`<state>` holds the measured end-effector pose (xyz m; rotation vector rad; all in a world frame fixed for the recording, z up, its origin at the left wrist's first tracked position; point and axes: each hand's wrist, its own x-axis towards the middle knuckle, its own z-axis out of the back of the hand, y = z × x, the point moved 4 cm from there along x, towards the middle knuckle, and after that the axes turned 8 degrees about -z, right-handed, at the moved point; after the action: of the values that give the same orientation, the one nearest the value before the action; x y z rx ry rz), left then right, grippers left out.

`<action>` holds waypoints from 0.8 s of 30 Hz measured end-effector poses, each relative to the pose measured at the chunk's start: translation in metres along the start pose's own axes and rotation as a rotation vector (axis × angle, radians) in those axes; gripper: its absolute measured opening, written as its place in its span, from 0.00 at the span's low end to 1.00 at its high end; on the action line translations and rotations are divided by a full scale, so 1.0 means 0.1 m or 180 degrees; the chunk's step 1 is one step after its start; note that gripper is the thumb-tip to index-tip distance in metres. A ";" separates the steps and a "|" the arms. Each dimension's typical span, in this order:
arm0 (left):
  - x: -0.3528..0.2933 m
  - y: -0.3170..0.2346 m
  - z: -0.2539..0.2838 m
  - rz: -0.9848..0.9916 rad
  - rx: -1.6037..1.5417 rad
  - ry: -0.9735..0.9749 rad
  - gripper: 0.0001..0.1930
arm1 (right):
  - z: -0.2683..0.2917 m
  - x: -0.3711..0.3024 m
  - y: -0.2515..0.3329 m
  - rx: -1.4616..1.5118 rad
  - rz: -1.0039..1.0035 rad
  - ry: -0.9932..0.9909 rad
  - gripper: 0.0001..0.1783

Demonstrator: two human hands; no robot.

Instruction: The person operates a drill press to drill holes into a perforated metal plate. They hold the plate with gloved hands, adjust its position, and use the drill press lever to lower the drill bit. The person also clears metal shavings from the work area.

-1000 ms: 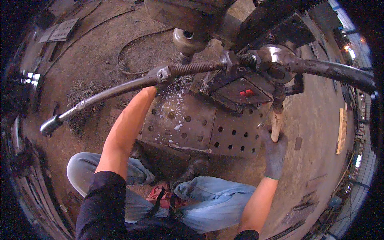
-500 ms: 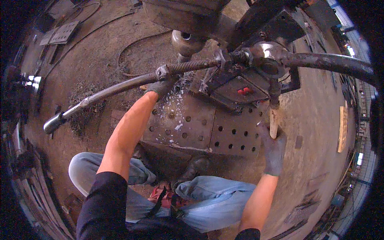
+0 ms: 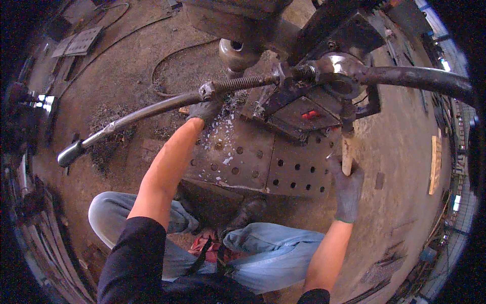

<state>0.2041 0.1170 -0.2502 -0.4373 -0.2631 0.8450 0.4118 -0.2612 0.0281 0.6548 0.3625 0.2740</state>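
Observation:
My right hand [image 3: 348, 190], in a grey glove, is closed around a pale, worn handle [image 3: 347, 154] that hangs below the machine's round metal hub [image 3: 340, 71]. In a similar glove, my left hand [image 3: 203, 110] reaches in under a long steel lever bar [image 3: 167, 105] with a threaded section. The bar and the machine above hide its fingers, so whatever they touch does not show. Just beyond that hand is a rounded metal machine part [image 3: 234, 53]. Beneath both hands lies a steel plate [image 3: 243, 175] with rows of round holes, strewn with white flecks.
Heavy machine housing [image 3: 228, 20] overhangs the top, and a thick curved bar [image 3: 415, 78] runs off right. Metal shavings [image 3: 109, 131] heap on the floor at left. A hose [image 3: 154, 76] curls behind. My bent knees and boots are close to the plate; a wooden plank [image 3: 434, 164] lies far right.
The whole view has shifted very slightly. My right hand keeps its grip on the handle, and my left hand stays under the bar.

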 end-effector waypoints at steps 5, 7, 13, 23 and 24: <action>0.00 -0.12 0.03 -0.0064 -0.0060 0.0025 0.19 | 0.02 0.05 -0.10 0.0129 0.0076 -0.0037 0.15; -0.02 -0.11 0.08 -0.0043 -0.0005 -0.0062 0.19 | 0.00 0.04 -0.07 0.0209 0.0131 -0.0006 0.14; -0.05 -0.44 0.37 -0.0221 0.0104 0.0441 0.21 | 0.05 0.03 -0.13 -0.0003 -0.0075 -0.0072 0.14; -0.05 -0.13 0.05 0.0247 -0.0116 0.0187 0.23 | 0.00 0.02 -0.06 0.0182 0.0078 -0.0086 0.14; -0.05 -0.09 0.02 0.0222 -0.0132 0.0138 0.23 | 0.01 0.02 -0.05 0.0140 0.0043 -0.0110 0.14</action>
<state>0.2061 0.1080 -0.2442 -0.5055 -0.2267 0.8986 0.4141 -0.2646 0.0251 0.7048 0.3320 0.2680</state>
